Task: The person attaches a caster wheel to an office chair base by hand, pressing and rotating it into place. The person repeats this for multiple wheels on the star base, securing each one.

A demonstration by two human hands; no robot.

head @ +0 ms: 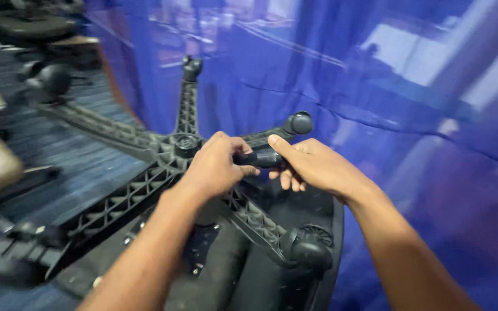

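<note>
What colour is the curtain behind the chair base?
The curtain is blue and partly see-through, hanging behind the black five-armed chair base. The head view shows it.

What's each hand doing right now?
Left hand: closed on the black cylinder.
Right hand: closed on the same cylinder's other end, above the chair base.

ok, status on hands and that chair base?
Left hand and right hand both gripping a short black cylinder. Black five-arm plastic chair base upturned below, casters on. Blue curtain close behind; nothing blocking.
</note>
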